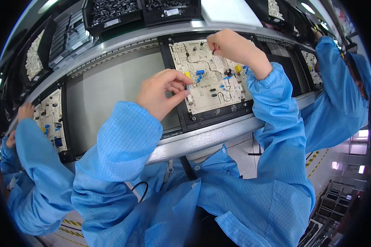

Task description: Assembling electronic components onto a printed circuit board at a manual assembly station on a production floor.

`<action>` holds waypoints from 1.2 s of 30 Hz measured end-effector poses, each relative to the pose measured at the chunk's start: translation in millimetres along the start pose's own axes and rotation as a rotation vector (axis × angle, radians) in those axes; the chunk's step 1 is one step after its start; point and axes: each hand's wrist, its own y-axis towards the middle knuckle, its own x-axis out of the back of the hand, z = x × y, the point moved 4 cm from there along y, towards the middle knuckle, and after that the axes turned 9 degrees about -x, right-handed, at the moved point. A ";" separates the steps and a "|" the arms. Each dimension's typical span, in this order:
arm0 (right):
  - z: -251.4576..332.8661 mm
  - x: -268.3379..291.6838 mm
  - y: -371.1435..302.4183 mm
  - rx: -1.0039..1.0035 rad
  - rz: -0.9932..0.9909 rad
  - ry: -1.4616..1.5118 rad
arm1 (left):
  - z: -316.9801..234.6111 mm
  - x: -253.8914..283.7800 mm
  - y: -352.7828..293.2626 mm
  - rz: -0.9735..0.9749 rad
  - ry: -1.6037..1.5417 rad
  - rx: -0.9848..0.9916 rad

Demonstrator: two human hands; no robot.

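A cream circuit board [202,103] sits in a black frame [218,112] in front of me, fitted with blue, yellow and black components. At its left edge my left hand [163,91] is closed, thumb and forefinger nearly together around something small that I cannot make out. Just beside those fingertips is a yellow component [187,75]. My right hand [237,48] hangs over the board's far edge, its fingers curled down in a pinch. A tiny dark bit shows under the fingertips; its kind is unclear. Near the board's middle stands a blue component [200,72].
A metal rail [193,140] runs along the line's near side. Black bins [113,16] of small dark parts stand behind, next to a white block [231,12]. Co-workers in blue sleeves [41,156] are at both sides, with another board [51,115] at left.
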 end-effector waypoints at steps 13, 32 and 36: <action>4.3 48.0 146.9 0.089 -0.268 -0.306 | -12.8 14.9 -4.8 -0.031 0.163 -0.118; -29.6 16.9 141.2 0.141 -0.731 -0.049 | -15.5 -81.5 36.0 0.198 0.355 -0.200; 4.6 37.1 123.4 0.226 -0.744 0.442 | -11.5 -50.9 26.1 0.171 0.492 -0.219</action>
